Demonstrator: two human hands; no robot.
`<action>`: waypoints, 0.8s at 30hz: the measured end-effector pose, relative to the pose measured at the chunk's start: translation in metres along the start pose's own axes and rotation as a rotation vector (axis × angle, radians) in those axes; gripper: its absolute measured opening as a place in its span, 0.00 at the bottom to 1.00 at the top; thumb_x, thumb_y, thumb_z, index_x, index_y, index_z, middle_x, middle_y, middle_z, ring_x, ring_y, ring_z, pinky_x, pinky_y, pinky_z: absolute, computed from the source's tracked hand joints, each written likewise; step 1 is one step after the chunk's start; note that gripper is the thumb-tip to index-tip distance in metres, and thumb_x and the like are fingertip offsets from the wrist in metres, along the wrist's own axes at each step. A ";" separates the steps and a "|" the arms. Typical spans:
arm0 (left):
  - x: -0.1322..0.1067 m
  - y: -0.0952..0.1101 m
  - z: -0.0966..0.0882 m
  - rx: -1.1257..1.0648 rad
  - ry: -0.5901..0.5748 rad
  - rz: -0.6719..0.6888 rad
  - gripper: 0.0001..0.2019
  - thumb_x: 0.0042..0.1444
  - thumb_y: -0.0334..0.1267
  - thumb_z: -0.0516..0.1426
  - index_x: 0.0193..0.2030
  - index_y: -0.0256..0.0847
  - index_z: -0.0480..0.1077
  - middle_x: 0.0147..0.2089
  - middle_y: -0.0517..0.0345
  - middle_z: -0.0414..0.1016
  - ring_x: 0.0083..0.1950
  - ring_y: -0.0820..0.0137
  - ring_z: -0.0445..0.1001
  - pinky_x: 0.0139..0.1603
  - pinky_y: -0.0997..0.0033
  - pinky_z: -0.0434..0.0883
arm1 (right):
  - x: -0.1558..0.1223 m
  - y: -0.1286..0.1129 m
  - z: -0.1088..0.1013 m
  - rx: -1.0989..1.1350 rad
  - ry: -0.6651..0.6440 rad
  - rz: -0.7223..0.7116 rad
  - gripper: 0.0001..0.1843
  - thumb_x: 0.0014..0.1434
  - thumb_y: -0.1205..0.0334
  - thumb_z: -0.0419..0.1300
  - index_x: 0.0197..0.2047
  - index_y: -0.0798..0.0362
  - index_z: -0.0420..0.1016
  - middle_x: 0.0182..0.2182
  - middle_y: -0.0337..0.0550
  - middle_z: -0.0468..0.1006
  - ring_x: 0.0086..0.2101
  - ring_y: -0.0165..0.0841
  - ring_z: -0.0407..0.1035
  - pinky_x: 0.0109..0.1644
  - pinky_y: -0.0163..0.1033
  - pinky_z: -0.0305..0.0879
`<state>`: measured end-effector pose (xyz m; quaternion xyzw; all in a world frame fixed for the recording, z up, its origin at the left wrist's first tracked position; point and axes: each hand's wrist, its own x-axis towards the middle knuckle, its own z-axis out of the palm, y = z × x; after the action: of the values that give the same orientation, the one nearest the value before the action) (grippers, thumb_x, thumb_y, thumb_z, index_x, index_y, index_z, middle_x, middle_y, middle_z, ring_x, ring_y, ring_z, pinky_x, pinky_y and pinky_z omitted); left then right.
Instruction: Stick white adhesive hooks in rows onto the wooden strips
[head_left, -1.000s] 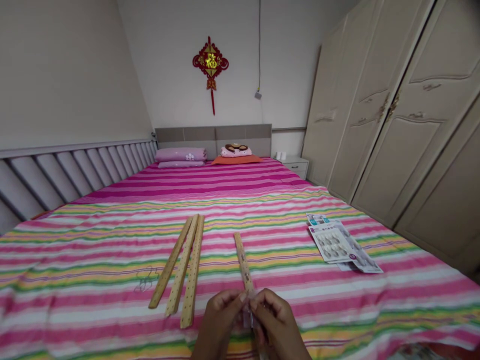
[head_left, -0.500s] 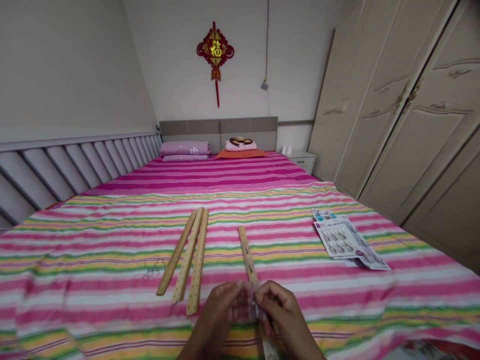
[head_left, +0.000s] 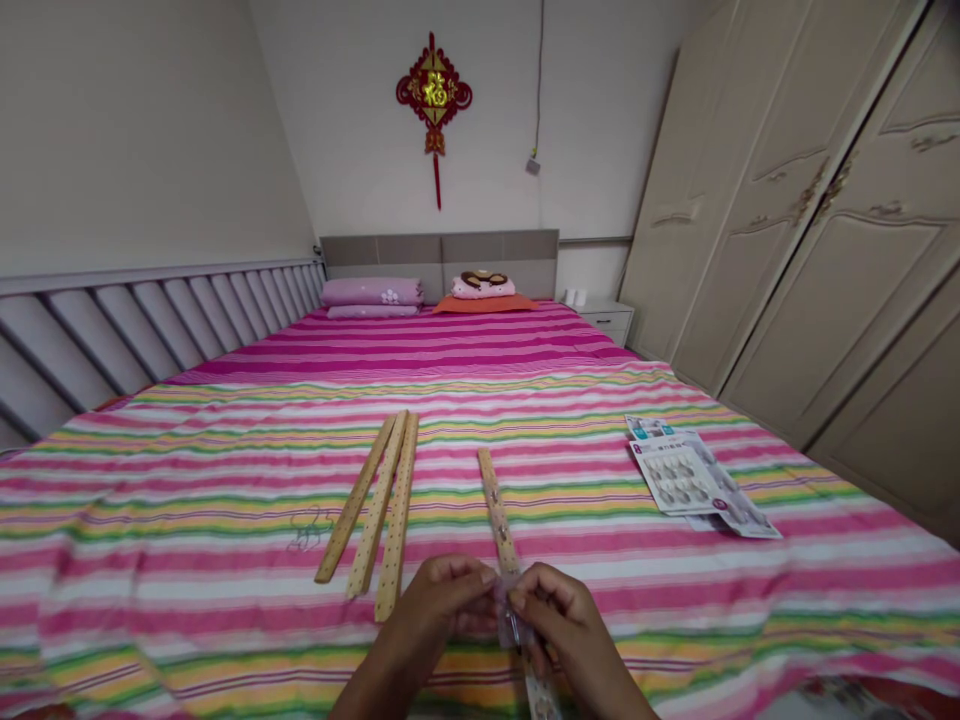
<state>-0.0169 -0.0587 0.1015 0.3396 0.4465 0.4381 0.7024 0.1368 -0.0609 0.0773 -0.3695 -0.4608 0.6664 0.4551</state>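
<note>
Pinching clear plastic piece (head_left: pixel 507 612) in R hand (head_left: pixel 555 615); w/ L hand (head_left: pixel 450 600) curled right beside it, can't tell if gripping. Have dotted wooden strip (head_left: pixel 496 510) below, running twd nr edge of bed (head_left: pixel 225 600), w/ 3 similar strips (head_left: pixel 399 500) to L & blister packs (head_left: pixel 679 480) nr R edge.

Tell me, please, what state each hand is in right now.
Left hand: curled at the clear plastic film; grip cannot be told.
Right hand: closed, pinching the film over the dotted wooden strip.

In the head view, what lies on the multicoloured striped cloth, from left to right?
Thin grey tangled strands, three long yellowish dotted wooden strips, one separate long yellowish wooden strip, overlapping white printed packaging cards.
</note>
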 end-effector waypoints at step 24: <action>0.000 0.004 -0.009 0.065 -0.056 -0.049 0.08 0.43 0.37 0.64 0.23 0.33 0.73 0.24 0.54 0.76 0.26 0.72 0.74 0.32 0.71 0.71 | 0.001 0.007 -0.004 -0.012 -0.050 0.001 0.17 0.47 0.50 0.65 0.23 0.56 0.69 0.10 0.30 0.67 0.09 0.19 0.54 0.13 0.26 0.41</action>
<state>-0.0265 -0.0562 0.1014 0.3635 0.4489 0.3963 0.7137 0.1384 -0.0599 0.0696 -0.3557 -0.4759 0.6729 0.4406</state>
